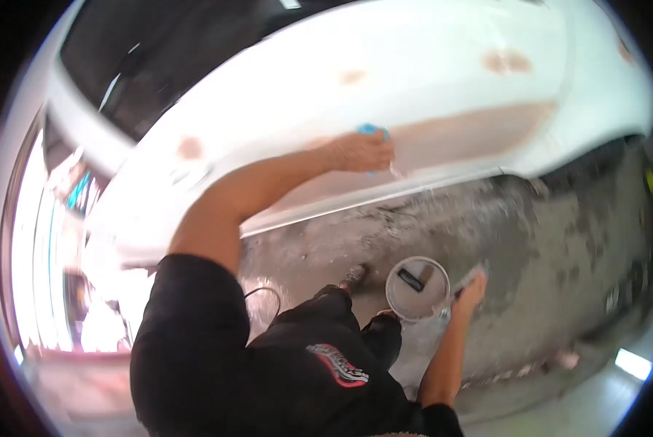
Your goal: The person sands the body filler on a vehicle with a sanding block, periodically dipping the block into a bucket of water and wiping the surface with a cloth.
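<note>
My left hand (361, 151) presses against the lower side of a white car (428, 69), fingers closed on a light-blue cloth (371, 130) that pokes out above and below them. Under it runs a long brownish-grey sanded patch (465, 138). My right hand (474, 290) hangs lower, beside the rim of a round bucket (389, 291). Its fingers are curled round something small, partly pale and partly dark, too blurred to name. In the bucket's cloudy water lie a black block (411, 280) and a brownish strip.
The bucket stands on a wet concrete floor (516, 255) near my shoes (356, 277). Smaller brownish spots (507, 63) mark the panel. A thin dark hose or cable (267, 290) curves beside my left side. The car's wheel arch (596, 156) lies to the right.
</note>
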A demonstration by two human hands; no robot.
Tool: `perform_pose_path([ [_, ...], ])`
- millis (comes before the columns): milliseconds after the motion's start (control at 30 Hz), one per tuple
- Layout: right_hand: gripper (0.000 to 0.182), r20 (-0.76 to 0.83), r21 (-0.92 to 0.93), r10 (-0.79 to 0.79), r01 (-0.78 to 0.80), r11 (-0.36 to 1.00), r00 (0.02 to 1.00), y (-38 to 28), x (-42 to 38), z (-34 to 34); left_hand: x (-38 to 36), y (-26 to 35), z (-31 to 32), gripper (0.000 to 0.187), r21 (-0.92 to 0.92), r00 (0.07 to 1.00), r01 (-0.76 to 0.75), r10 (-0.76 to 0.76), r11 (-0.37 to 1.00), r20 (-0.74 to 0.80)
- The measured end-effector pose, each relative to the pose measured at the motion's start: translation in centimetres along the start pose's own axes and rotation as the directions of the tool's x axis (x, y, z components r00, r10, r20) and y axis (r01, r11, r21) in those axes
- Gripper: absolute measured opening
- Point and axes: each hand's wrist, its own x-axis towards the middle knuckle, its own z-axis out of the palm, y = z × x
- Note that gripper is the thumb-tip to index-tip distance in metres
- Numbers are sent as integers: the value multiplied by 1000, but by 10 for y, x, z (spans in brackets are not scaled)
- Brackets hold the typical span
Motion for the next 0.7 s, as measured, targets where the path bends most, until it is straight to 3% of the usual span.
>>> perform_pose_path([
  [33, 42, -5, 66, 79, -78, 995, 997, -14, -14, -3, -25, 17, -4, 13, 52, 989, -29, 21, 998, 150],
  [67, 45, -4, -25, 18, -18, 1000, 1000, -10, -17, -13, -51, 29, -20, 11, 75, 975, -42, 24, 996, 223],
  [100, 47, -13, -110, -49, 47, 993, 999, -3, -15, -30, -77, 44, -25, 11, -6, 961, 35, -32, 999, 274],
  [167, 54, 104, 7, 112, -113, 994, 988, 1, -19, -59, -124, 83, -21, 11, -164, 930, 185, -118, 969, 347],
  [233, 59, 120, -68, 296, -290, 955, 948, 21, -5, -95, -149, 126, -26, 16, -215, 825, 473, -345, 854, 447],
  [267, 60, 143, -115, 327, -313, 943, 934, 20, -10, -105, -159, 145, -36, 19, -223, 745, 605, -445, 764, 497],
  [367, 61, 141, -298, 414, -360, 884, 899, 27, -18, -126, -156, 191, -69, 33, -67, 311, 918, -605, 390, 733],
  [467, 62, 137, -391, 406, -327, 861, 904, 15, -32, -107, -132, 210, -104, 54, -17, -71, 989, -565, -149, 822],
  [533, 61, 206, -332, 378, -299, 895, 903, 1, -48, -85, -119, 243, -91, 62, -82, -135, 936, -563, -343, 816],
  [600, 60, 260, -303, 338, -256, 918, 904, -14, -62, -52, -103, 269, -78, 53, -246, -16, 891, -568, -381, 823],
  [667, 60, 300, -304, 289, -196, 932, 909, -21, -75, -21, -79, 278, -85, 40, -377, 43, 815, -601, -441, 798],
  [700, 61, 339, -280, 256, -163, 946, 905, -25, -83, -7, -65, 283, -93, 36, -526, 82, 735, -714, -428, 696],
])
